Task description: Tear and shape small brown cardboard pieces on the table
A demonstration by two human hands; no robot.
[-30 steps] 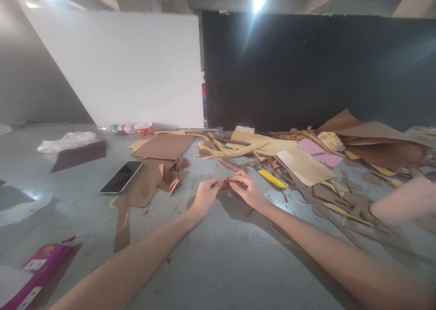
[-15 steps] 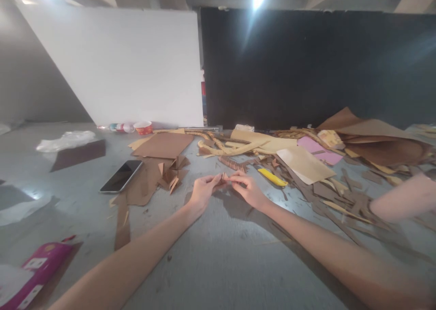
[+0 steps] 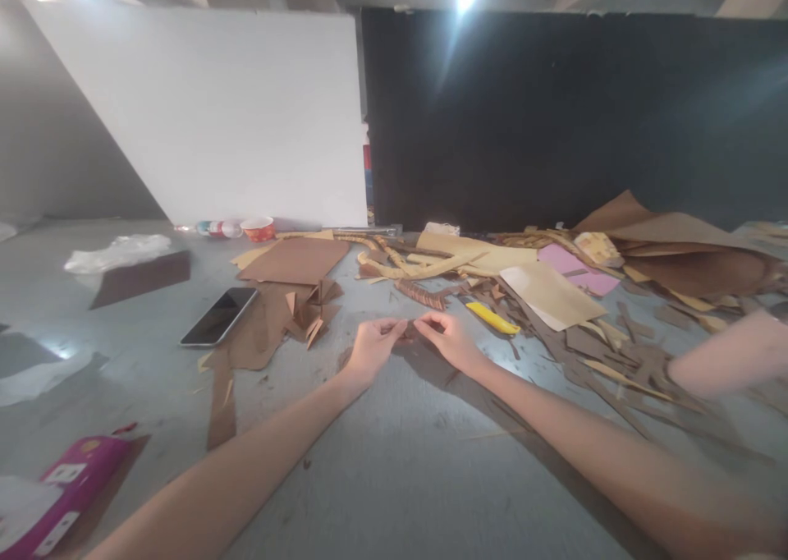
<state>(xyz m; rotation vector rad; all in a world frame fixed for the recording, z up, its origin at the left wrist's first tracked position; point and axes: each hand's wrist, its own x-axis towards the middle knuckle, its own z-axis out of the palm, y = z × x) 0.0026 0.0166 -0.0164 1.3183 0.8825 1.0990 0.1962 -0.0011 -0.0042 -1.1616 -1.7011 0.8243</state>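
My left hand (image 3: 371, 351) and my right hand (image 3: 452, 342) meet over the middle of the grey table. Both are closed, thumbs pressed to fingers, on a small brown paper piece (image 3: 408, 335) that lies between the fingertips and is largely hidden by them. Just beyond my fingers rests a strip of brown paper folded into a row of pleats (image 3: 420, 294). A yellow utility knife (image 3: 492, 318) lies to the right of my right hand. Left of my left hand stand several folded brown pieces (image 3: 311, 314).
A phone (image 3: 220, 318) lies on brown sheets at left, with a purple case (image 3: 80, 482) nearer me. Brown and tan scraps (image 3: 616, 355) spread across the right side, where another person's forearm (image 3: 732, 355) rests. White and black boards (image 3: 554, 125) stand behind.
My fingers have shifted their pinch on the small brown piece. It stuck up between the fingertips before and now sits lower, more covered. The other person's arm has barely moved.
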